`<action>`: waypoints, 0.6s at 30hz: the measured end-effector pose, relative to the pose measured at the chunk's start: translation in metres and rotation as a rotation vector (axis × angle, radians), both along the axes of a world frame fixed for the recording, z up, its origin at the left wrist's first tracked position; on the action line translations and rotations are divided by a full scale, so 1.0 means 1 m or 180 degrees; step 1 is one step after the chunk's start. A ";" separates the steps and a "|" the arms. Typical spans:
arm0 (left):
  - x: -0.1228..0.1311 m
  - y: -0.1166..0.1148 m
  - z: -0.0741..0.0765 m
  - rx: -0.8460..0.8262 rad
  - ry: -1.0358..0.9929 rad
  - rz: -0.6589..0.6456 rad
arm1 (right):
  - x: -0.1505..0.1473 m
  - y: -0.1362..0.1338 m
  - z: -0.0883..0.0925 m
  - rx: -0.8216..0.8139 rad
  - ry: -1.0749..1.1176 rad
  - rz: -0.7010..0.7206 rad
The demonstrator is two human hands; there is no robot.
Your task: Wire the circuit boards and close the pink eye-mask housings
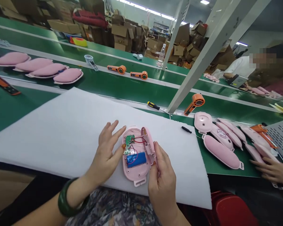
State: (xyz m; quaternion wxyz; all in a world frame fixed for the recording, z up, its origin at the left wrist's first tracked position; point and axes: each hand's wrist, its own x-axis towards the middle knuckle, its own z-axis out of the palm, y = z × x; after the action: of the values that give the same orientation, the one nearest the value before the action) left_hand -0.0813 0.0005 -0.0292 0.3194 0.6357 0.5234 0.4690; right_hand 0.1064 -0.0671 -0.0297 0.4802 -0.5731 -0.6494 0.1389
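Note:
On the white foam sheet (68, 125) lies an opened pink oval casing (134, 175). Inside it are a green circuit board (130, 140), a blue battery (136, 159) and thin red and dark wires. My right hand (163, 175) grips the second pink shell half (149, 142), tilted up on edge beside the casing and joined to it by wires. At the casing's left side is my left hand (108, 152), fingers spread, thumb at the circuit board. Whether the thumb presses the board I cannot tell.
Screwdrivers, one yellow-black (153, 105) and one black (186, 129), lie beyond and right. Pink shells (223, 152) crowd the right, where another person's hand (273, 171) reaches in. A slanted white post (202, 53) rises behind. Orange handheld fans (195, 103) and pink pads (68, 76) line the green bench.

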 end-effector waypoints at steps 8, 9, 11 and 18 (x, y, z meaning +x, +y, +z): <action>-0.001 0.068 0.016 0.0024 0.1560 -0.1478 | -0.003 0.000 0.000 -0.0306 -0.0034 -0.0138; 0.000 0.070 0.014 0.0054 0.1600 -0.1573 | -0.002 0.001 0.000 -0.0342 -0.0012 -0.0142; -0.002 0.073 0.009 0.0147 0.1636 -0.1649 | 0.001 0.002 0.004 -0.0451 0.0024 -0.0111; -0.008 0.077 -0.009 0.0384 0.1633 -0.1524 | 0.005 0.009 0.032 -0.1102 -0.0292 0.0336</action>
State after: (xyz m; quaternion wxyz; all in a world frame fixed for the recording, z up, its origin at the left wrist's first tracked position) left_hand -0.0894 0.0780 -0.0385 0.2402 0.8551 0.3941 0.2361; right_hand 0.1115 -0.0583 0.0024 0.3364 -0.6180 -0.6662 0.2472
